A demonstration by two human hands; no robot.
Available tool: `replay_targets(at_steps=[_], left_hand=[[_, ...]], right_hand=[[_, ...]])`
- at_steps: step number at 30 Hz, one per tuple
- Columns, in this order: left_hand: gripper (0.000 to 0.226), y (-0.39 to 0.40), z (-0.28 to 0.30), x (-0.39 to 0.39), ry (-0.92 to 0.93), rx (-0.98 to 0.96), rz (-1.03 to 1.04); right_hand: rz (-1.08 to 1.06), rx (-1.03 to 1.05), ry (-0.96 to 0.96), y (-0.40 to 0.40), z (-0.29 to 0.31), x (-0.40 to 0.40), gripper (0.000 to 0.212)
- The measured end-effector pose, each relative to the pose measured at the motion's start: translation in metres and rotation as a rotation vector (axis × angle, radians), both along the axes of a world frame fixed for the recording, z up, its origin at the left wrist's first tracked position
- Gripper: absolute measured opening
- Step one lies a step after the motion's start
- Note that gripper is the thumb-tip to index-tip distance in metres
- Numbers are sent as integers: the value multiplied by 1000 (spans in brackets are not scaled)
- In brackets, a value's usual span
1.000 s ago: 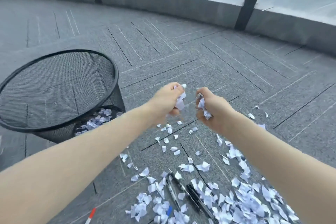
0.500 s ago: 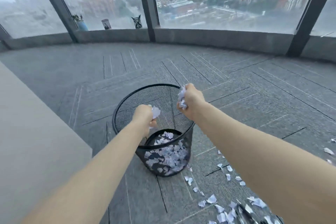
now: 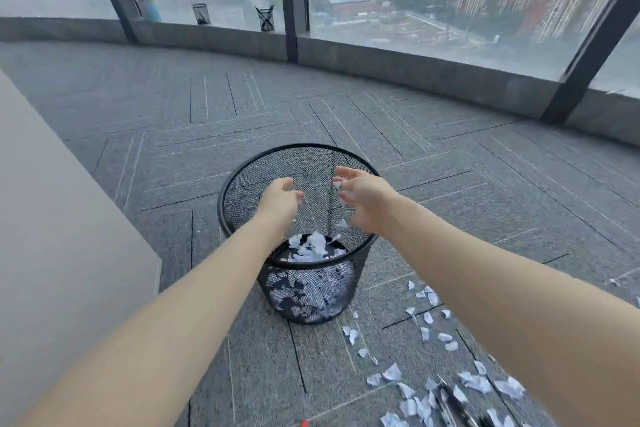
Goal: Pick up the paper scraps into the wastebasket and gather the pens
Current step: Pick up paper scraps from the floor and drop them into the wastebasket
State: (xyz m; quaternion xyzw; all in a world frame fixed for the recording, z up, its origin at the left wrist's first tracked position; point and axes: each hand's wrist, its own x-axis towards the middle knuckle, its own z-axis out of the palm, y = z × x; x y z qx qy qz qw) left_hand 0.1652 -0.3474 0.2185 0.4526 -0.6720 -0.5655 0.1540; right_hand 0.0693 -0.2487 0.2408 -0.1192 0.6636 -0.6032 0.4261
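Scraps (image 3: 426, 326) and pens (image 3: 450, 406) lie on the carpet at five o'clock; at twelve, both your left hand (image 3: 278, 199) and right hand (image 3: 360, 199) spread open over the wastebasket (image 3: 221, 204), bits dropping; next, reach back for another handful

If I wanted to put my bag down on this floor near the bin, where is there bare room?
Bare carpet lies between the wastebasket and the window ledge, and left of the basket up to the pale panel. Right and front of it is crowded: paper scraps and pens litter the floor.
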Motion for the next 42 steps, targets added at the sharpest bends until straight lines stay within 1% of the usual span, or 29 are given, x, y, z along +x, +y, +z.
replay_targets(at_steps=[2, 4, 5, 7, 9, 11, 16, 18, 24, 28, 31, 35, 40, 42], left_hand=[[36, -1, -2, 4, 26, -21, 1], [22, -2, -2, 8, 10, -38, -10], [21, -1, 0, 9, 14, -8, -5], [32, -1, 3, 12, 30, 107, 24], [37, -2, 3, 12, 31, 171, 59], [41, -3, 3, 13, 39, 171, 48], [67, 0, 4, 15, 128, 196, 32], [69, 0, 3, 15, 134, 207, 23], [61, -1, -2, 16, 147, 155, 54], [62, 3, -6, 16, 73, 35, 43], [60, 2, -8, 15, 18, -34, 87], [58, -6, -13, 17, -25, -116, 101], [62, -4, -9, 18, -37, -78, 97], [61, 0, -8, 16, -38, -69, 101]], right_hand=[[-7, 11, 19, 3, 2, 0, 33], [-3, 29, -9, 6, 0, -1, 25], [-8, 24, -37, 7, -1, -2, 27], [-55, -19, -115, 10, -4, -4, 37], [-83, -69, -165, 13, -4, -5, 39], [-78, -119, -182, 17, 0, -3, 34], [-114, -179, -154, 28, 3, 0, 18], [-116, -214, -154, 32, 2, 0, 15], [-97, -316, -180, 50, 0, 0, 16], [-140, -366, -218, 72, -6, -4, 17], [-173, -350, -226, 94, -18, -11, 18], [-147, -312, -221, 120, -33, -15, 20], [-118, -312, -256, 136, -41, -15, 18], [-111, -282, -256, 143, -45, -17, 19]])
